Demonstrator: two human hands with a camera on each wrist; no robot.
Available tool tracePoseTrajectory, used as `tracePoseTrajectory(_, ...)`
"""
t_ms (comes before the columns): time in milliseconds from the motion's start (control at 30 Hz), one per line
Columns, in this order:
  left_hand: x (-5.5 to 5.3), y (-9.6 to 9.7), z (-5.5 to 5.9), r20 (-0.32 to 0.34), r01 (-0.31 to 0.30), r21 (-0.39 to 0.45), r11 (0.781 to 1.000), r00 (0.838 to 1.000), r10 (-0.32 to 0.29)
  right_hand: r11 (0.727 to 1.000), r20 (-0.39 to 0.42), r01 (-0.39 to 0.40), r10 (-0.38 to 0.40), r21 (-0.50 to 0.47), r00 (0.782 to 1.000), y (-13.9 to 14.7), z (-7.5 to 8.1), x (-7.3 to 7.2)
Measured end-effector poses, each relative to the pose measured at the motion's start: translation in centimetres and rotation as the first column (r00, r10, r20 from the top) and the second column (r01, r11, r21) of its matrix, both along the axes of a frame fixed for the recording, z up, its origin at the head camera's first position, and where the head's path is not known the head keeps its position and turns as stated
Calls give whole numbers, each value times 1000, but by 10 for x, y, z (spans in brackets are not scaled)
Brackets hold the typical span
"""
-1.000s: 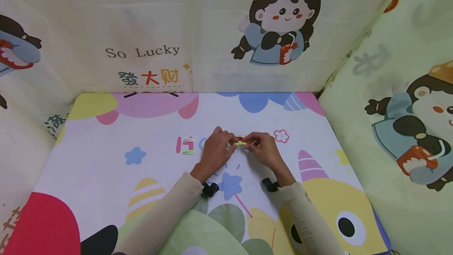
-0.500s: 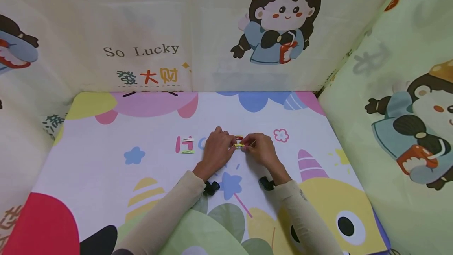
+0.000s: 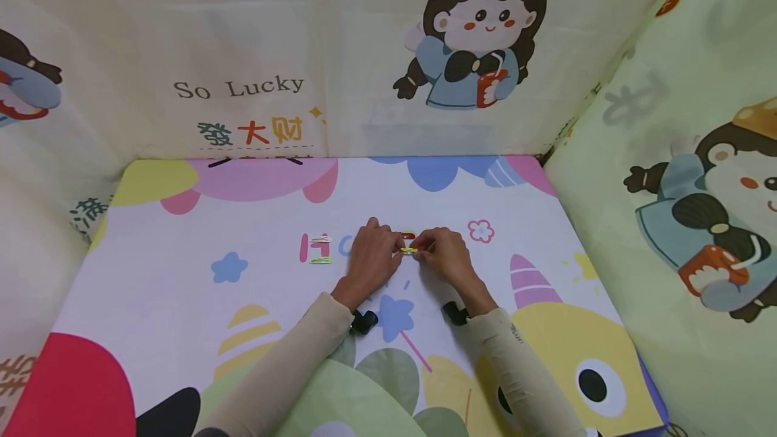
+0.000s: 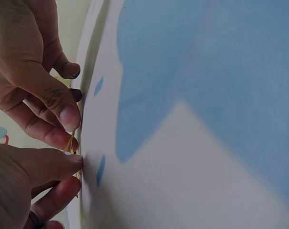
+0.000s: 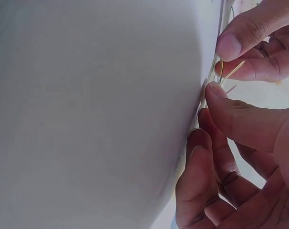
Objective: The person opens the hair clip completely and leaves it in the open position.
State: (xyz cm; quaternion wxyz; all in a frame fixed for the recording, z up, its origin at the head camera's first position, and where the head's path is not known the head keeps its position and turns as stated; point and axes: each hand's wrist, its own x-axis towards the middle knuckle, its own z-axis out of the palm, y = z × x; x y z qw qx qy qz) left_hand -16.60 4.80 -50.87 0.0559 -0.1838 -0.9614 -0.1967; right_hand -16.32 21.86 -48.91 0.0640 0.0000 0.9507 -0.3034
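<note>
In the head view a small yellow bundle of thin strands (image 3: pixel 409 251) lies between both hands, just above the tabletop. My left hand (image 3: pixel 374 256) pinches its left end between thumb and finger, and my right hand (image 3: pixel 448 258) pinches the right end. Up close, the left wrist view has fine yellow strands (image 4: pixel 71 144) sticking out between the two sets of fingertips. Loose yellow ends (image 5: pixel 234 71) poke up past the thumbs in the right wrist view. Just beyond the hands is a small red piece (image 3: pixel 408 235), partly hidden. The exact kind of these pieces cannot be told.
To the left lie a small whitish bundle (image 3: pixel 320 239) and a pale green bundle (image 3: pixel 321 261), one nearer than the other. The printed tabletop (image 3: pixel 158 282) meets a cloth wall (image 3: pixel 364 86) at the back and another cloth wall (image 3: pixel 607 221) on the right.
Both hands have drawn the yellow bundle slightly toward the person, so more of the red piece shows behind it. Both pinches stay in place. The head view has shifted a little.
</note>
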Motion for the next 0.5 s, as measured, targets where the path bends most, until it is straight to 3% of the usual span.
tracePoseTrajectory(300, 1, -6, 2, -15, -3, -5, 1000, 1000, 3, 1000, -24, -11, 11, -23, 1000, 3, 1, -1)
tracePoseTrajectory(500, 5, -24, 5, -63, 26, 83, 996, 998, -21, 1000, -84, -1, 0, -20, 996, 12, 3, 3)
